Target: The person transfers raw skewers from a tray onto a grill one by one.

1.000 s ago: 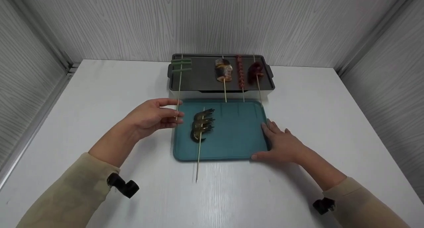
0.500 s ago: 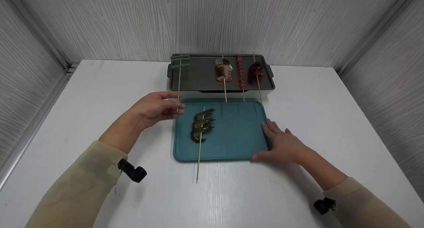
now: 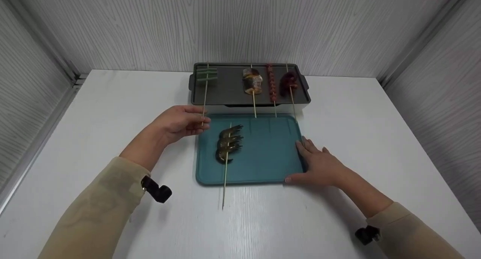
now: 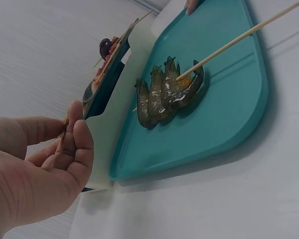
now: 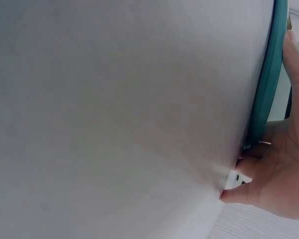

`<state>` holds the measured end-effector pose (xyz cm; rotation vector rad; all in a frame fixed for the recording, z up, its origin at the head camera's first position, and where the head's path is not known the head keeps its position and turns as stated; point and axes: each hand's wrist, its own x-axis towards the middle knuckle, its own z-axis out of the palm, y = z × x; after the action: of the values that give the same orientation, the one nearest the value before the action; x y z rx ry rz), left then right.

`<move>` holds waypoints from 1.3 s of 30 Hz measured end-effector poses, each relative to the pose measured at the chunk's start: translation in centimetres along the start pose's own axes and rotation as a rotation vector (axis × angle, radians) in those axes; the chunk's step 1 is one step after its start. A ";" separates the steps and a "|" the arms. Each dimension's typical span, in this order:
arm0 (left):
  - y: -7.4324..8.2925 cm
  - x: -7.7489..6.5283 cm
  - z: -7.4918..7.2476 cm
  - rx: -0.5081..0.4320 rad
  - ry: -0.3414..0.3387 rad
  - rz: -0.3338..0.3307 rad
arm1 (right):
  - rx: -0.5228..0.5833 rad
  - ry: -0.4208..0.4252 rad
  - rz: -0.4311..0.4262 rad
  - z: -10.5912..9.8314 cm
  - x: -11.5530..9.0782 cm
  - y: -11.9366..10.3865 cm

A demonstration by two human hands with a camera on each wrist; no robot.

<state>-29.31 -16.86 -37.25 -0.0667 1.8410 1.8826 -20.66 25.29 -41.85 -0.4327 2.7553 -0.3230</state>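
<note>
My left hand (image 3: 180, 124) pinches the lower end of a bamboo skewer of green vegetable pieces (image 3: 206, 78), between thumb and fingers in the left wrist view. Those pieces lie on or just over the left end of a dark griddle (image 3: 229, 90); which of the two I cannot tell. In front of the griddle is a teal tray (image 3: 263, 153), bearing a shrimp skewer (image 3: 228, 142) whose stick juts past the front edge. My right hand (image 3: 319, 165) rests against the tray's front right corner, fingers extended along its side; the right wrist view has it by the teal rim (image 5: 269, 79).
On the griddle's right half lie a skewer of fish-like chunks (image 3: 252, 81), a thin skewer of red pieces (image 3: 272, 84) and a dark red octopus-like skewer (image 3: 288, 82). Their sticks overhang the front towards the tray. Grey wood-grain walls (image 3: 240, 29) enclose the white table (image 3: 338, 112).
My left hand has moved forward towards the griddle with the green skewer. The vegetable end has since come slightly lower and to the right. My right hand and the tray stay put.
</note>
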 end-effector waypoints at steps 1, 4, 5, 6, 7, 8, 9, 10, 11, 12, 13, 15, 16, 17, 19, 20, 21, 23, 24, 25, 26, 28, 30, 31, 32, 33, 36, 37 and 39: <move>0.0 0.1 0.0 -0.002 0.004 -0.004 | 0.000 0.000 0.000 0.0 0.0 0.0; -0.1 0.4 0.0 -0.008 0.012 -0.012 | 0.000 0.000 -0.003 0.1 0.0 0.0; -0.1 0.5 0.0 -0.010 0.016 -0.015 | -0.001 0.000 -0.004 0.1 0.0 0.1; -0.2 0.6 0.0 -0.012 0.020 -0.019 | -0.001 0.000 -0.006 0.1 0.0 0.1; -0.2 0.6 0.0 -0.013 0.024 -0.021 | -0.002 0.000 -0.008 0.2 0.1 0.1; -0.2 0.6 0.0 -0.012 0.026 -0.022 | -0.001 0.000 -0.009 0.2 0.1 0.2; -0.2 0.7 0.0 -0.011 0.027 -0.023 | -0.001 -0.001 -0.010 0.2 0.1 0.2; -0.3 0.7 0.0 -0.010 0.028 -0.024 | 0.000 -0.002 -0.010 0.1 0.1 0.2; -0.3 0.8 0.0 -0.009 0.027 -0.024 | 0.002 -0.003 -0.010 0.1 0.0 0.2; -0.3 0.8 0.0 -0.010 0.027 -0.024 | 0.003 -0.004 -0.011 0.1 0.0 0.2; -0.3 0.9 0.0 -0.010 0.026 -0.023 | 0.004 -0.004 -0.013 0.1 0.0 0.2; -0.4 0.9 0.1 -0.009 0.025 -0.020 | 0.007 -0.005 -0.015 0.0 0.0 0.2; -0.4 1.0 0.1 -0.011 0.028 -0.020 | 0.006 -0.006 -0.015 0.0 0.0 0.2; -0.4 1.0 0.1 -0.012 0.029 -0.020 | 0.007 -0.005 -0.016 0.0 0.0 0.2; -0.4 1.0 0.1 -0.014 0.031 -0.019 | 0.006 -0.006 -0.016 0.0 0.0 0.1; -0.4 1.0 0.1 -0.016 0.033 -0.019 | 0.006 -0.007 -0.015 0.0 0.0 0.1; -0.4 1.0 0.0 -0.018 0.034 -0.020 | 0.007 -0.008 -0.013 0.0 0.0 0.1; -0.4 1.0 0.0 -0.022 0.040 -0.022 | 0.009 -0.007 -0.012 0.0 0.0 0.1; -0.4 1.0 0.0 -0.025 0.045 -0.022 | 0.010 -0.007 -0.011 0.0 0.0 0.1; -0.4 1.0 0.0 -0.026 0.049 -0.022 | 0.010 -0.006 -0.009 -0.1 0.0 0.1; -0.4 0.9 0.0 -0.027 0.050 -0.023 | 0.011 -0.006 -0.008 -0.1 0.0 0.1; -0.4 0.9 0.0 -0.031 0.056 -0.024 | 0.011 -0.005 -0.006 0.0 0.1 0.1; -0.4 0.7 0.0 -0.034 0.060 -0.030 | 0.011 -0.007 -0.002 0.0 0.1 0.1; -0.4 0.7 0.0 -0.037 0.062 -0.032 | 0.011 -0.009 0.001 0.1 0.1 0.1; -0.4 0.6 0.0 -0.040 0.063 -0.034 | 0.010 -0.010 0.003 0.1 0.1 0.0; -0.5 0.6 -0.1 -0.043 0.066 -0.035 | 0.009 -0.009 0.004 0.2 0.1 0.0; -0.7 0.5 -0.2 -0.046 0.061 -0.033 | 0.007 -0.007 0.008 0.2 0.1 0.1; -0.7 0.4 -0.2 -0.048 0.058 -0.031 | 0.007 -0.007 0.008 0.1 0.1 0.1; -1.0 0.4 -0.4 -0.047 0.045 -0.029 | 0.009 -0.005 0.004 0.1 0.1 0.1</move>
<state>-29.37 -17.12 -38.30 -0.1521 1.8160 1.9189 -20.78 25.36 -42.01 -0.4251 2.7481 -0.3328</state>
